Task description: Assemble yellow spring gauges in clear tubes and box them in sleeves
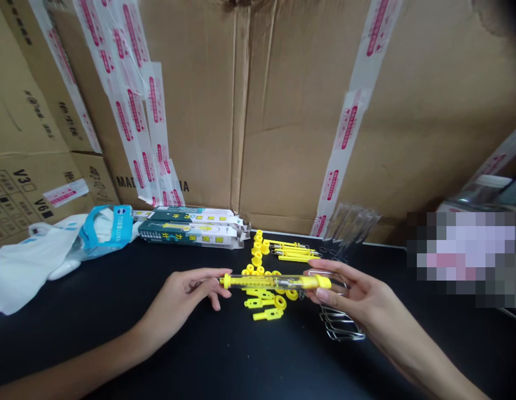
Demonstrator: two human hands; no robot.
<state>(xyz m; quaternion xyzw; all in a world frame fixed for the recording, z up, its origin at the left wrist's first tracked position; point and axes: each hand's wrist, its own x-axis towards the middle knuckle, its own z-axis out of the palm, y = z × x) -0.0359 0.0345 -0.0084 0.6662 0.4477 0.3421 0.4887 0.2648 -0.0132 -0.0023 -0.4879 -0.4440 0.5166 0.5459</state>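
Both hands hold a long yellow rod inside a clear tube, level above a black table. My left hand pinches its left end with thumb and fingers. At the right end, the fingers of my right hand are curled round the tube and a thin wire loop. Several small yellow plastic parts lie just under the rod. Bent metal wire pieces rest on the table below my right hand.
Printed green-and-white cartons lie at the back. A few assembled yellow pieces and clear sleeves sit behind the rod. A white and blue plastic bag lies at the left. Taped cardboard boxes wall the far side.
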